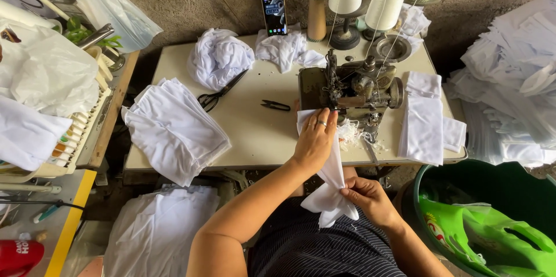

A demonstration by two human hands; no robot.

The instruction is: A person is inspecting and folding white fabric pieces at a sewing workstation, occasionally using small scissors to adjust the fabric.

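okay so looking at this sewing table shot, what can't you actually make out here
- Needle area of the sewing machine, head view: too small, and screened by the machine's own parts.
- White cloth piece: its upper end lies under the left hand; the right hand covers its lower edge.
- Green tub: cut off by the frame's right and bottom edges.
- Phone screen: too small to make out.

The scene is lit evenly by soft, bright daylight; only faint shadows are cast under the dark metal sewing machine (347,88). The stacked white cloth pieces (174,129) are nearly overexposed, with folds washed out. Straight lines are bent outward at the edges by wide-angle distortion. Focus is held sharp throughout.
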